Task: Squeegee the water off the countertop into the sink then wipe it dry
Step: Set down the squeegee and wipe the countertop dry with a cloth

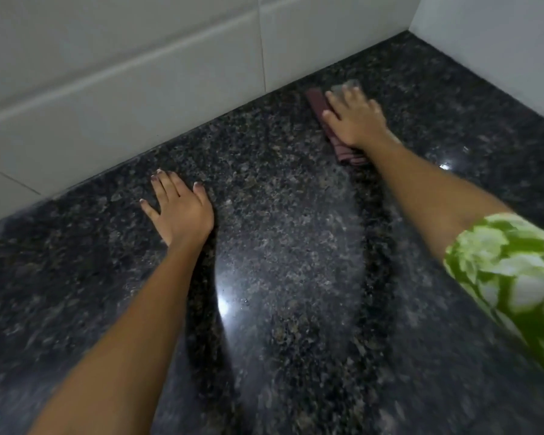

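Drying stage, I'd judge: right hand [355,120] presses flat-fingered on a folded maroon cloth [319,105] far right; left hand [179,208], fingers spread, grasps nothing on the speckled black granite countertop [280,246].

Dim, blurred; glare on countertop [223,306]

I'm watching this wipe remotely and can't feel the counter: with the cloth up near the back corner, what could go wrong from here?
The right hand presses the cloth flat with straight fingers, so it could slip out or bunch. The left hand leans open on the glossy countertop, which might be slick. The strip along the wall may get missed.
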